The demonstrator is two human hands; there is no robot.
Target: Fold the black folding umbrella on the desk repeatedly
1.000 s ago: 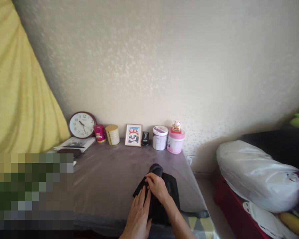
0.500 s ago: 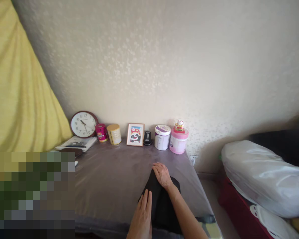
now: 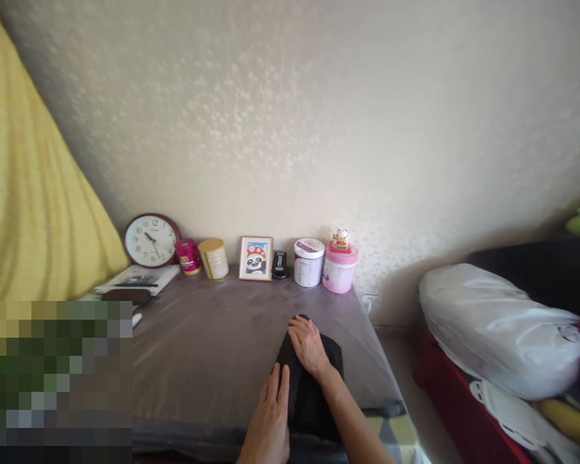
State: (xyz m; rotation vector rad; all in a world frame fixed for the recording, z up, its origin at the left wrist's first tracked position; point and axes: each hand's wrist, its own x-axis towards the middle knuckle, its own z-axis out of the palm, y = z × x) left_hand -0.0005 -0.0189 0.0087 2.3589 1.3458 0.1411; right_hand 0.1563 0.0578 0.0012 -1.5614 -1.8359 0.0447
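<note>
A folded piece of black cloth, perhaps a garment, lies near the front right of the covered table. My right hand rests palm down over its far end, fingers stretched out and a little of the fabric showing beyond them. Along the cloth's left edge lies my left hand, its fingers extended and pointing away from me. Neither hand grips the fabric. My right forearm hides part of the cloth.
Against the wall stand a clock, a pink tin, a yellow-lidded tin, a panda picture frame, a purple-and-white tub and a pink tub topped by a cat figurine. A white bag sits to the right.
The view has turned slightly right. My right hand has slid a little toward me, so the cloth's far edge shows above its fingers. My left hand stays at the left edge.
</note>
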